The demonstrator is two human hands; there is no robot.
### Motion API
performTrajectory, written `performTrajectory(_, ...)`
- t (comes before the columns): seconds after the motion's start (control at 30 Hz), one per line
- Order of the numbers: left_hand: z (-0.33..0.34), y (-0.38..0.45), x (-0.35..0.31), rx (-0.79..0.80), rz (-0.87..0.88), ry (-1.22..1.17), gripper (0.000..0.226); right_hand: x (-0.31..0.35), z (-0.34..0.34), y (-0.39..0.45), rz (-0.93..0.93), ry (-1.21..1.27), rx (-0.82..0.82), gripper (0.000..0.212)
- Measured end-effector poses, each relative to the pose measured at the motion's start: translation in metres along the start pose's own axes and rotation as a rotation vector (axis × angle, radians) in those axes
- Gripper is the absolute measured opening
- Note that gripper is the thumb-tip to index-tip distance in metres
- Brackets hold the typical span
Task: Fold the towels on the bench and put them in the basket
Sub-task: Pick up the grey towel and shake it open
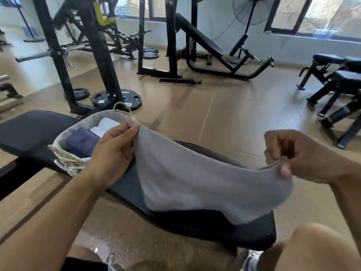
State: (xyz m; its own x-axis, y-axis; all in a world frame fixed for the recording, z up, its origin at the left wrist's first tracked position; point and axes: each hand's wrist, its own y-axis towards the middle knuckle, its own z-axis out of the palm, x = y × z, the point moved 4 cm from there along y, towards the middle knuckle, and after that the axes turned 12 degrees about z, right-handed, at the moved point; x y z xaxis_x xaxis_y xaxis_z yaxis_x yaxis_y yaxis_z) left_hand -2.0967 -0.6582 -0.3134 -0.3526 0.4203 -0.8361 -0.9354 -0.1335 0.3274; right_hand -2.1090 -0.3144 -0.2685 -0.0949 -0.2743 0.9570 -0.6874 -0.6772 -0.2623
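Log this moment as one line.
left hand pinches grey towel | right hand pinches it | basket holds folded towels

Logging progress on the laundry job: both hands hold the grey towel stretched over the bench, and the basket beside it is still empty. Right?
Not quite. The left hand and right hand do hold the grey towel over the bench, but the basket is not empty: the head view shows folded towels inside.

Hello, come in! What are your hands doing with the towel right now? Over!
Left hand and right hand each pinch a corner of the grey towel, unfolded, over the bench. Basket holds folded towels. Nothing blocking.
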Motion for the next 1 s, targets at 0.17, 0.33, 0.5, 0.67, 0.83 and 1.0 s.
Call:
performTrajectory(0.17, -0.017, -0.001, 0.006, -0.039, -0.004, 0.553, 0.019, 0.013, -0.006, -0.012, 0.174, -0.431, -0.279, 0.021)
performTrajectory(0.33, -0.027, -0.013, 0.019, 0.148, -0.165, 0.526, 0.019, -0.012, -0.011, -0.005, 0.260, -0.480, -0.369, 0.020)
performTrajectory(0.5, -0.047, 0.000, 0.029, 0.258, -0.251, 0.559, 0.061, -0.030, -0.022, 0.007, 0.274, -0.363, -0.342, 0.022)
performTrajectory(0.67, -0.037, 0.028, 0.055, 0.301, -0.280, 0.753, 0.007, -0.048, -0.055, 0.040, 0.451, -0.496, -0.442, 0.016)
performTrajectory(0.83, -0.016, 0.090, 0.054, 0.206, -0.098, 0.938, 0.009, -0.023, -0.090, 0.075, 0.239, -0.293, -0.773, 0.012)
performTrajectory(1.0, 0.027, 0.135, 0.005, 0.018, 0.207, 0.631, 0.017, 0.025, -0.103, 0.064, -0.229, -0.008, -1.045, 0.012)
